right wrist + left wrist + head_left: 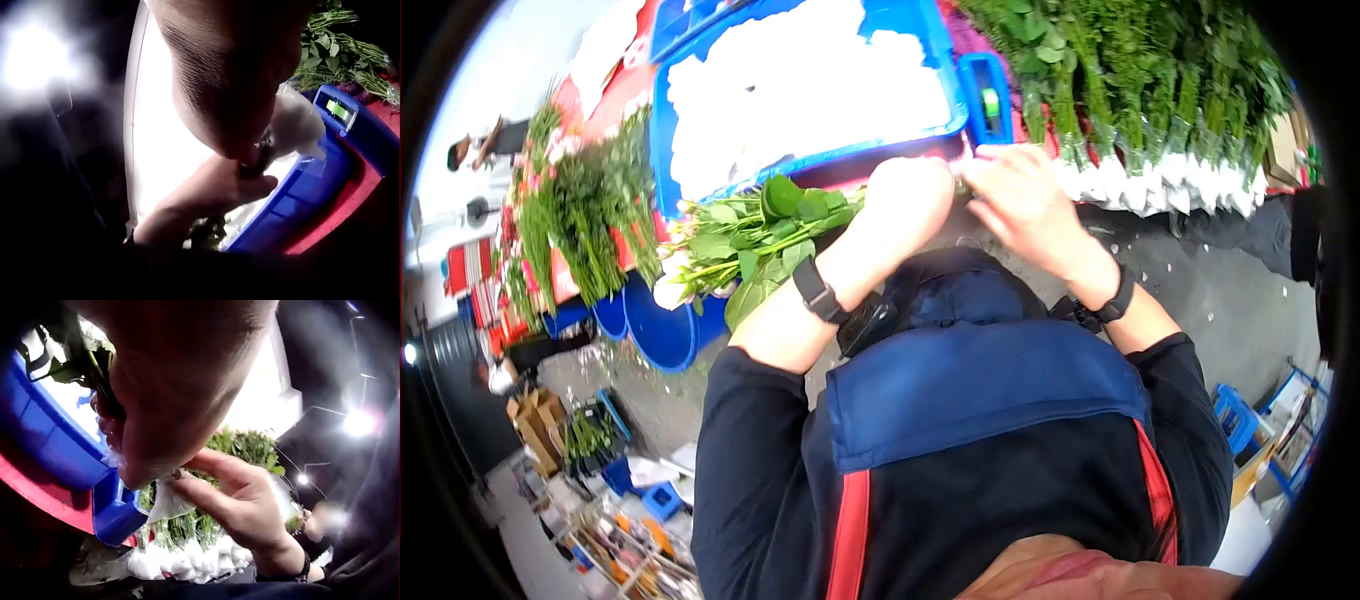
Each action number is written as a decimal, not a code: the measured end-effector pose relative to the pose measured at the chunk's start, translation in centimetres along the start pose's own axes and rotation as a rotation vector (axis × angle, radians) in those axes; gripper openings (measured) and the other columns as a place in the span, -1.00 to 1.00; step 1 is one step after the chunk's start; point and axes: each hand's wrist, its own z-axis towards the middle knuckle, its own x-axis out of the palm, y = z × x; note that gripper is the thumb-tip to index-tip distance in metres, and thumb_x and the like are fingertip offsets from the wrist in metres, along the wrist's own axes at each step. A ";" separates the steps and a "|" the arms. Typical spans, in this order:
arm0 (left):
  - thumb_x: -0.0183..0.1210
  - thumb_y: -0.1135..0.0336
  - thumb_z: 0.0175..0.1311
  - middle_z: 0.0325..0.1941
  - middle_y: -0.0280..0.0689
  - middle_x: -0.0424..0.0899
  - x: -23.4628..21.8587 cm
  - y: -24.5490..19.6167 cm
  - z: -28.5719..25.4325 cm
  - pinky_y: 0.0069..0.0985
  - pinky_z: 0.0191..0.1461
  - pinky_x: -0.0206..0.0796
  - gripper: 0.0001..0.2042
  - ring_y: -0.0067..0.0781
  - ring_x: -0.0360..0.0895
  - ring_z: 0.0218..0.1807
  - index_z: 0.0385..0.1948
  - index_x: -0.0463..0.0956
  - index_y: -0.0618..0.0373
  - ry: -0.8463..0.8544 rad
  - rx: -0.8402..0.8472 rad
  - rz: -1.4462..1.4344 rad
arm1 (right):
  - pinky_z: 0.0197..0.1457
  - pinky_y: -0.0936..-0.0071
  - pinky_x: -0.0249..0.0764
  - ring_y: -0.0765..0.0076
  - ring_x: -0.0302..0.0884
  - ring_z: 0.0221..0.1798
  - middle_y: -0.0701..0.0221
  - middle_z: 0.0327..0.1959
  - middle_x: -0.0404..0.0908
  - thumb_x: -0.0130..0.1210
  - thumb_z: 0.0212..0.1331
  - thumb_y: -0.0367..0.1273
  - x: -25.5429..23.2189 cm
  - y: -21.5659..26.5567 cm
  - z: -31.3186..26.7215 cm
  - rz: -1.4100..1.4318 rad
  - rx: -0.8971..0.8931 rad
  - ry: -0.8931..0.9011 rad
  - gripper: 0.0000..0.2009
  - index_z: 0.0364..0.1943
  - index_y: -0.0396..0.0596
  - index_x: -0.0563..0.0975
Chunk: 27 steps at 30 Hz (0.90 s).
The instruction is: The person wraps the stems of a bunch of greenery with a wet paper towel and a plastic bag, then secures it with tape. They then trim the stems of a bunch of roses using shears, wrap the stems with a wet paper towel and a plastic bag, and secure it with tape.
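Observation:
My left hand (910,200) grips the stems of a bunch of pale roses with broad green leaves (760,240), which lies to the left over the table edge. My right hand (1025,205) meets it at the stem ends. In the left wrist view, the right hand (244,500) pinches a piece of clear plastic wrap (165,501) against the left hand (181,394). The dark stems (103,381) show inside the left fist. In the right wrist view, the wrap (294,125) bulges around the stem ends (262,156), beside the left hand (212,187).
A blue tray (662,130) filled with white material lies just beyond the hands. A blue tape dispenser (990,100) stands at its right. Wrapped green bundles (1160,100) line the right side. More flowers (580,210) and blue buckets (660,330) stand on the left.

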 end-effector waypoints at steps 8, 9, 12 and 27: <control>0.05 0.37 0.06 -0.46 -0.24 0.58 -4.4 -7.7 4.9 -0.21 -0.18 0.38 -0.49 -0.31 0.59 -0.33 0.14 0.35 0.25 0.042 0.328 0.194 | -0.28 0.10 0.48 -0.10 0.56 -0.37 0.10 -0.50 0.58 0.17 -0.10 -0.30 -0.9 -2.8 -4.9 0.210 0.541 0.240 -0.81 -0.48 -0.15 0.56; 0.05 0.37 0.06 -0.35 -0.17 0.60 -5.6 -8.4 5.6 -0.13 0.04 0.34 -0.47 -0.24 0.60 -0.13 0.17 0.34 0.22 0.090 0.390 0.229 | -0.29 0.10 0.48 -0.11 0.56 -0.37 0.11 -0.49 0.58 0.17 -0.09 -0.31 -1.5 -3.0 -5.6 0.189 0.533 0.107 -0.81 -0.45 -0.14 0.56; 0.04 0.33 0.10 0.16 -0.19 0.43 -9.4 -10.5 7.0 -0.01 0.42 -0.09 -0.55 -0.11 0.30 0.33 0.12 0.40 0.09 -0.309 0.665 0.114 | -0.32 0.18 0.47 -0.06 0.56 -0.36 0.13 -0.47 0.58 0.15 -0.04 -0.36 -5.6 -3.8 -6.6 0.079 0.661 -0.218 -0.82 -0.32 -0.10 0.55; 0.25 0.39 -0.08 0.04 -0.16 0.44 -2.8 0.6 -2.1 -0.09 0.22 0.10 -0.45 -0.04 0.32 0.21 0.09 0.41 0.06 -0.258 -0.071 -0.035 | -0.12 0.04 0.42 -0.17 0.51 -0.17 -0.02 -0.18 0.58 0.03 0.20 -0.21 -26.1 -33.0 -25.7 -0.861 0.993 -0.627 -0.65 -0.05 -0.17 0.46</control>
